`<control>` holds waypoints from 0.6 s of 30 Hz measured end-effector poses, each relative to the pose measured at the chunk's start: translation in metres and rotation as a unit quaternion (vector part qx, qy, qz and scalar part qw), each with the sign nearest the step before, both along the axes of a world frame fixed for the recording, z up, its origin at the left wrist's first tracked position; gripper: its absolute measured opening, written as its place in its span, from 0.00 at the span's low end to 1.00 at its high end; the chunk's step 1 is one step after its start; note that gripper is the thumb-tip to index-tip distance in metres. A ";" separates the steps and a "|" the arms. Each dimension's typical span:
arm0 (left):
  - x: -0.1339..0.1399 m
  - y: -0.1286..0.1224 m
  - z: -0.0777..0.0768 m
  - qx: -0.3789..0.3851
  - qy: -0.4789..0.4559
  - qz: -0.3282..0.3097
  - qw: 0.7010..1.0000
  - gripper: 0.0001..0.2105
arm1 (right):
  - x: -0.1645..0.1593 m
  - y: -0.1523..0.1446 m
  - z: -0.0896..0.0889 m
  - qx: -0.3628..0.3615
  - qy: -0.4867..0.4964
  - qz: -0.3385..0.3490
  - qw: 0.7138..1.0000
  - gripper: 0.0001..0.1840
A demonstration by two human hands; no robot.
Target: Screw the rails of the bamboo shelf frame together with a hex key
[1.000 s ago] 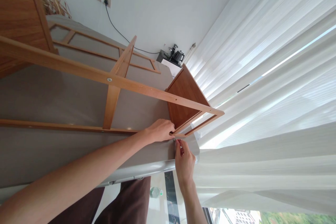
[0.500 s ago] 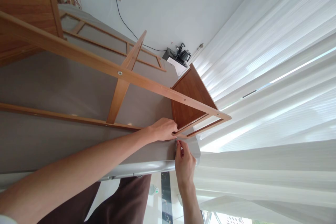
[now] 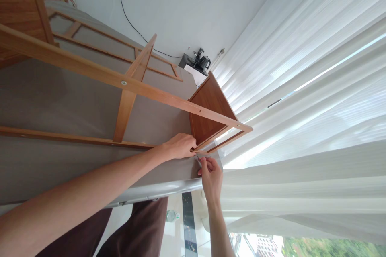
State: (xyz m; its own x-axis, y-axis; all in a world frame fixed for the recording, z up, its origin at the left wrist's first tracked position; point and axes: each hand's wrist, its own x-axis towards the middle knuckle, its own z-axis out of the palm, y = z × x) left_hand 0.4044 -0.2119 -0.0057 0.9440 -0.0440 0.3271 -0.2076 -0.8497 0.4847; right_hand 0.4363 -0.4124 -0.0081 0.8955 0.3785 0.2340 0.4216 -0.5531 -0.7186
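Note:
A wooden frame (image 3: 163, 95) with long rails, a crosspiece and end panels stands on a grey-topped table (image 3: 169, 170). At its lower right corner, my left hand (image 3: 182, 145) is closed around the wooden rail, beside the brown end panel (image 3: 208, 106). Just below that corner, my right hand (image 3: 211, 170) pinches a thin metal piece that looks like a hex key (image 3: 198, 158), its tip close to the rail's end. My fingers partly hide both the key and the joint. A screw head (image 3: 124, 83) shows in the upper rail where the crosspiece meets it.
Behind the frame a ladder-like wooden piece (image 3: 99, 50) lies on the table. A black kettle (image 3: 204, 62) stands on a small cabinet against the wall. White curtains (image 3: 301, 100) hang close on the right. A bottle (image 3: 171, 216) is on the floor below the table edge.
The view has shifted, so the frame appears further left. My right hand has turned slightly and its fingers have changed position around the thin key. My left hand keeps its hold at the corner.

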 end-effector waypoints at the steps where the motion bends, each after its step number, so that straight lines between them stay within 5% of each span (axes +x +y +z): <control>1: 0.000 0.000 0.000 -0.002 -0.001 0.002 1.000 0.09 | -0.001 -0.002 0.000 0.003 0.002 0.001 1.000 0.26; 18: -0.002 0.000 0.005 0.032 0.010 0.002 0.999 0.09 | -0.011 0.002 -0.014 -0.044 -0.104 0.000 0.994 0.24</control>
